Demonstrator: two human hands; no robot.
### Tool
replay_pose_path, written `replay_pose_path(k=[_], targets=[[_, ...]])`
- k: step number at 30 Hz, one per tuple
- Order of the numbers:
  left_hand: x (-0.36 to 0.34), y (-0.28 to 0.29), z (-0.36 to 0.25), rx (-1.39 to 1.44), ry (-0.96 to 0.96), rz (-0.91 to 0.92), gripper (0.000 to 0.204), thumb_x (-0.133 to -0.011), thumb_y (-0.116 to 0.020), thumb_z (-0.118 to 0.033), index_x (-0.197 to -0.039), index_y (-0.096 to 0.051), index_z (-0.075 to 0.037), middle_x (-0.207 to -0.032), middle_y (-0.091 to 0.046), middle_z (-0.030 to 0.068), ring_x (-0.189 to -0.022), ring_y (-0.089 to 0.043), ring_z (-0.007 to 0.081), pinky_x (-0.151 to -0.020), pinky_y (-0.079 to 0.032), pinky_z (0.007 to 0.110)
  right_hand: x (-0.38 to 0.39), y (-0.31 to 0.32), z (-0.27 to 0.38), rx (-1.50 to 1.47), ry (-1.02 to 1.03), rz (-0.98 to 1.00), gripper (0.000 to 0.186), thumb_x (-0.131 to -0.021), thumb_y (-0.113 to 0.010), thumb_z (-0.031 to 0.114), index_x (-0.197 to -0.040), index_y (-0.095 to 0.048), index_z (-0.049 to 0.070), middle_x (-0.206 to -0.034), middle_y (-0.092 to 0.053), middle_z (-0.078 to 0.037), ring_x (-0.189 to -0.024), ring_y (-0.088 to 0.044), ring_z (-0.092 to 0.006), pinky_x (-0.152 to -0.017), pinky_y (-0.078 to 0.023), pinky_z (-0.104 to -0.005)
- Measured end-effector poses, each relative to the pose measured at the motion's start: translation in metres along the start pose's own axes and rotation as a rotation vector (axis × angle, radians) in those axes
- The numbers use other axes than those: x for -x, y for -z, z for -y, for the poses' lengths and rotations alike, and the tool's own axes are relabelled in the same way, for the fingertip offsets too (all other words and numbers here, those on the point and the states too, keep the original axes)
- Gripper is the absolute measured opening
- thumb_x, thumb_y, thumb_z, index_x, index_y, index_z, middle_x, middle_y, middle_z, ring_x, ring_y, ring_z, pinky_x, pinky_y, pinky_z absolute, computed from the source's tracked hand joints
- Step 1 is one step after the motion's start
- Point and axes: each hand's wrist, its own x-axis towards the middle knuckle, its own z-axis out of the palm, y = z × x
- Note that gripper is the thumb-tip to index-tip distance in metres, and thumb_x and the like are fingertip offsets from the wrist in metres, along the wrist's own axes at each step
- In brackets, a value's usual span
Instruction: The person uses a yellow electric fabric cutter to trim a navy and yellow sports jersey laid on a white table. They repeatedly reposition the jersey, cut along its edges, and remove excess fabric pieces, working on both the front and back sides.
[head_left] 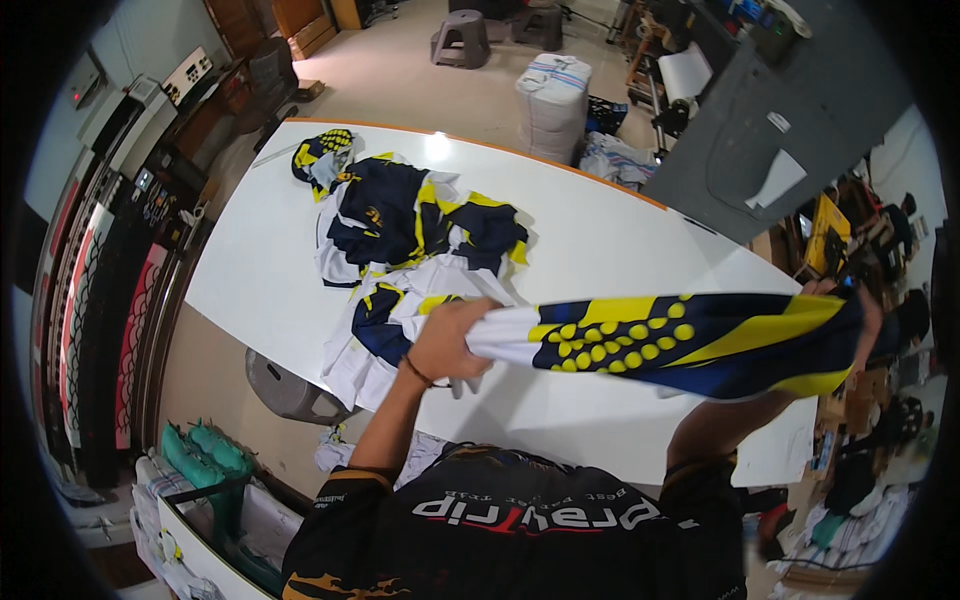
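Note:
A navy, yellow and white printed fabric piece (640, 340) with yellow dots is stretched sideways above the near part of the table. My left hand (450, 340) is closed around its bunched white end. At the far right end, my right hand (868, 325) grips the cloth, its fingers partly hidden behind the fabric. Beyond and left of my left hand lies a loose heap of matching navy, yellow and white fabric pieces (390, 215). One small crumpled piece (322, 160) sits at the heap's far left end.
The white table (600, 240) has an orange-edged far side. A stuffed white sack (553, 100) and a grey stool (461, 38) stand beyond it. Another stool (290, 390) is tucked by the left edge. Long printing machines (110, 270) line the left; a grey panel (770, 130) rises at right.

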Motion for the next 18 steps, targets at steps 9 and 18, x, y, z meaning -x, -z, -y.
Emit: replay_pose_path(k=[9,18], targets=[[-0.071,0.023,0.0,-0.478,-0.114,-0.303,0.04,-0.07,-0.075,-0.01,-0.109,-0.068,-0.006,-0.098,-0.073,0.017,-0.095,-0.071,0.0412,-0.082,-0.058,0.046,-0.15,0.084,-0.081,-0.009,0.075,0.043,0.036,-0.101,-0.072,0.022,-0.129,-0.071,-0.001,-0.121,-0.076,-0.011,-0.106,-0.073,-0.0207,-0.092,-0.059,-0.0334],[-0.195,0.072,0.002,-0.734,0.093,-0.516,0.038,-0.086,-0.067,-0.014,-0.122,-0.075,-0.009,-0.102,-0.075,0.0235,-0.101,-0.073,0.0427,-0.088,-0.059,0.048,-0.222,0.084,-0.135,-0.459,-0.639,0.043,0.044,-0.103,-0.072,0.025,-0.139,-0.064,0.002,-0.127,-0.072,-0.008,-0.113,-0.069,-0.0194,-0.098,-0.057,-0.0371]])
